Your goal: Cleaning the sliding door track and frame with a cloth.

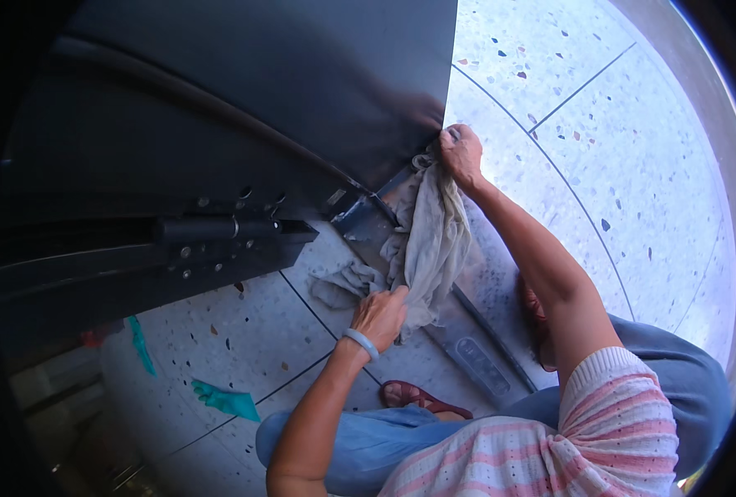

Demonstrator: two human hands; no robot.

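A wrung, crumpled grey cloth (433, 230) stretches between my two hands beside the bottom corner of a dark, glossy door panel (318, 81). My right hand (463, 155) is closed on the cloth's upper end, right against the panel's lower edge. Lower down, my left hand (380, 320), with a pale bangle (361, 345) on its wrist, grips the cloth's other end. A loose fold of the cloth spreads to the left of that hand. Beneath it runs a metal threshold strip (467, 354), partly covered by the cloth.
A hinge (218, 228) with several bolts sits on the dark frame at left. Two teal rubber gloves, one nearer (225, 401) and one farther (141, 348), lie on the speckled terrazzo floor (591, 155). My foot in a red sandal (424, 397) is beside the threshold.
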